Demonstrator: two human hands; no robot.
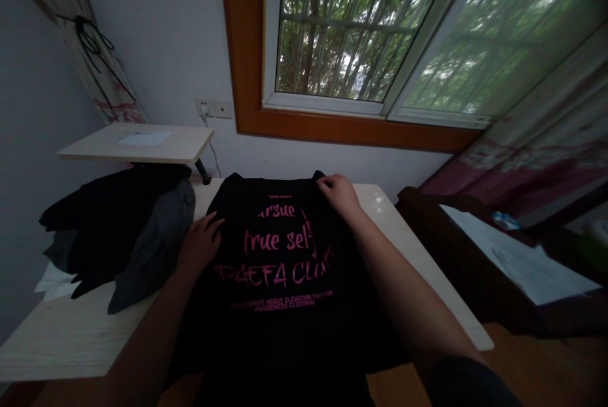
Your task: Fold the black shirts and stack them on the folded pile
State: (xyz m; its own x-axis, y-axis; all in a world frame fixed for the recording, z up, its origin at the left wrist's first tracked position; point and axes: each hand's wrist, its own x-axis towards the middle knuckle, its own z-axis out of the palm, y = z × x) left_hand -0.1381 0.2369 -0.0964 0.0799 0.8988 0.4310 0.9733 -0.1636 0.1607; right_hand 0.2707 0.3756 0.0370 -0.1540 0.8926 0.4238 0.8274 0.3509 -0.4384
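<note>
Two hands rest on a black shirt (280, 261) spread on the table (66, 337). The left hand (199, 245) lies flat and open on the shirt's left edge, gripping nothing. The right hand (339, 195) sits at the far right corner, fingers curled on the cloth; whether it pinches a fold I cannot tell. The shirt looks laid out and smoothed, with no fold visibly made. A heap of dark clothes (118, 236) lies to the left.

Black tee (280, 280) w/ pink lettering, pale wood table (61, 337), grey & black clothes pile (123, 230).
</note>
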